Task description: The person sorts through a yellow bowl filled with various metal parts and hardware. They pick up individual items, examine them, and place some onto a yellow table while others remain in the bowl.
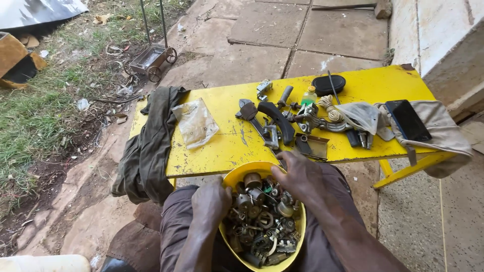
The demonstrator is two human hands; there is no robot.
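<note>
I am gripping the yellow bowl [237, 177] rim with my left hand [210, 202]; my right hand [301, 175] is digging, fingers curled, among heavy, loose metal parts [262, 221] inside it.

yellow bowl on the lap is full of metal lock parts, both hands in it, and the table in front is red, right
Not quite: the table is yellow, not red, as the head view shows. The rest holds: the yellow bowl of metal parts sits on the lap, left hand and right hand in it.
</note>
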